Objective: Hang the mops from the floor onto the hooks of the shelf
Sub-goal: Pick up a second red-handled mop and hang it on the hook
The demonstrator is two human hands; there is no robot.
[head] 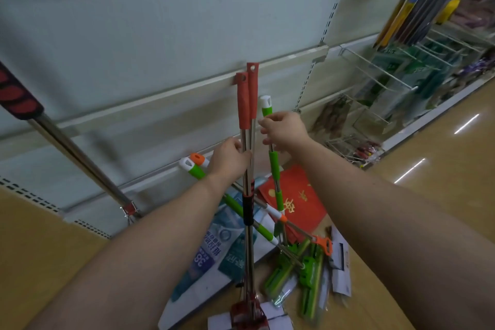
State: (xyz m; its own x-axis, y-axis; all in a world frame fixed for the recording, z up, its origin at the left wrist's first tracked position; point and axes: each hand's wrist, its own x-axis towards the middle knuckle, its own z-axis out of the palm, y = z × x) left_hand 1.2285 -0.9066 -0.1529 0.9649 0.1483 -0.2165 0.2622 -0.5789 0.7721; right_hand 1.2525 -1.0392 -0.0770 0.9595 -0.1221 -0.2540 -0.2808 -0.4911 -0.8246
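Two red-handled mops (247,96) stand upright together, heads on the floor, and my left hand (229,158) is closed around their steel poles just below the red grips. My right hand (284,129) holds the upper part of a green-handled mop (274,169), which leans up from the floor with its white cap near the red grips. More green and orange mops (195,166) lie on the floor by the shelf base, their green heads (305,270) in a heap. The white shelf back panel has a horizontal rail (166,94); no hooks on it are visible in this section.
A further mop with a red-and-black grip (18,94) leans against the shelf at left. Packaged mop refills (214,249) and a red packet (294,195) lie on the floor. Wire hooks with hanging goods (396,67) fill the shelf bay to the right. The wooden floor extends right.
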